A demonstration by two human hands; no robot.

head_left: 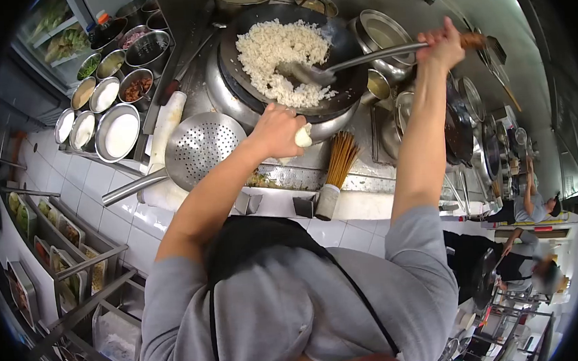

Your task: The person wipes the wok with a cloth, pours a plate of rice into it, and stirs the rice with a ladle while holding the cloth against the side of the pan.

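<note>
A large black wok (pixel 347 44) sits on the burner, holding a mound of white fried rice (pixel 275 55). My left hand (pixel 278 129) grips the wok's near rim through a folded white cloth (pixel 303 137). My right hand (pixel 445 42) is raised at the right and closed around the wooden end of a long metal ladle (pixel 367 56). The ladle's bowl rests in the rice near the wok's middle.
A perforated skimmer (pixel 198 149) lies left of the wok, and a bamboo brush (pixel 337 171) stands in front of it. Steel bowls of ingredients (pixel 119 131) line the left side, and pots (pixel 379 33) crowd the right. Other people work at the far right (pixel 532 208). Tray racks (pixel 62 260) stand lower left.
</note>
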